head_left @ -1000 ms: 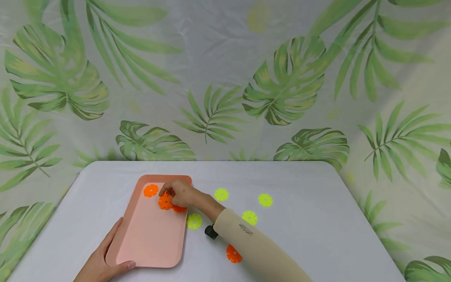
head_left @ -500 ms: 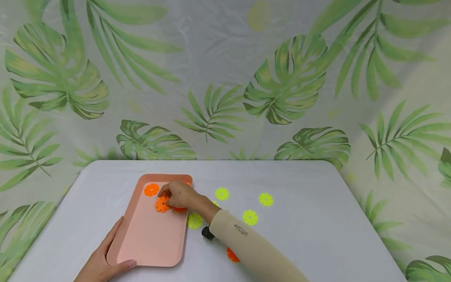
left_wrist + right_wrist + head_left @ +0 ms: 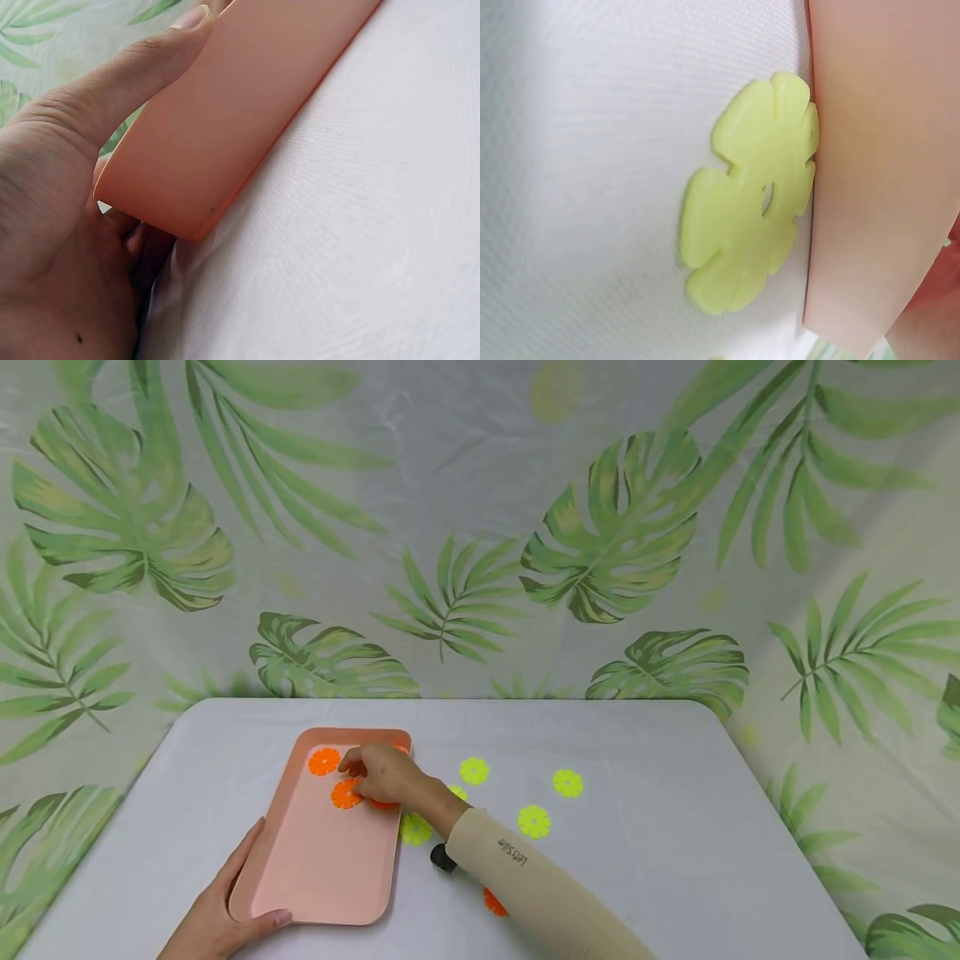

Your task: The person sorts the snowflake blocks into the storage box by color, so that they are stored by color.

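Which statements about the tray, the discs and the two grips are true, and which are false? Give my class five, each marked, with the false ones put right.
1. The left grip holds the pink tray. True.
2. The yellow-green discs all lie inside the tray. False: the yellow-green discs in view lie outside it, on the white table.
3. The right grip is over the tray. True.
4. The sleeve partly hides an orange disc on the table. True: the orange disc shows beside the sleeve.
5. Every orange disc is outside the tray. False: some lie inside it.
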Tool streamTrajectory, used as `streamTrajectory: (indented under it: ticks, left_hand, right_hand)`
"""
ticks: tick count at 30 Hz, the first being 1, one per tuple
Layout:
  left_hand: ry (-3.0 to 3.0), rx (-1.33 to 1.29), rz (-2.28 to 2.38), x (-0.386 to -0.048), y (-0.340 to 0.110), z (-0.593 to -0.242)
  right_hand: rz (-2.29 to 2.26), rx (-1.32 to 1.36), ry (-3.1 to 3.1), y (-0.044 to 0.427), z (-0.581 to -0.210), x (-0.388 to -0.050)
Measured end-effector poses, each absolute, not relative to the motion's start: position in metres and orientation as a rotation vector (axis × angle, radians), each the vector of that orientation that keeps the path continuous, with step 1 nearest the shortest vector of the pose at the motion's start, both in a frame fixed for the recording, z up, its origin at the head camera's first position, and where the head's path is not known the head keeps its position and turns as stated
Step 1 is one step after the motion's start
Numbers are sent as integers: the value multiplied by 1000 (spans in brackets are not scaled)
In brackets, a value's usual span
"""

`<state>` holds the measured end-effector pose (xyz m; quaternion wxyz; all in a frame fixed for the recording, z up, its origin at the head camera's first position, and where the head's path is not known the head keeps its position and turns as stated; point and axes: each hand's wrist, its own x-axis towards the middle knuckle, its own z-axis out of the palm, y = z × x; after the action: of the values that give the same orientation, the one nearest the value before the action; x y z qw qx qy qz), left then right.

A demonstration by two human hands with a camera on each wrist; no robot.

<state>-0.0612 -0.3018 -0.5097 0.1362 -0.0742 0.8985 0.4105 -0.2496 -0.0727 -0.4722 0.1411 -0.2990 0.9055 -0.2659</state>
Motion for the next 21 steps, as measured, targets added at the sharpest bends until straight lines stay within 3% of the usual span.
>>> streamTrajectory:
  ticks: [21]
  left_hand:
    - [2566,-224,1206,-61,-303,-510]
  right_hand:
    - [-1146,-911,2459,-43,-460,-256]
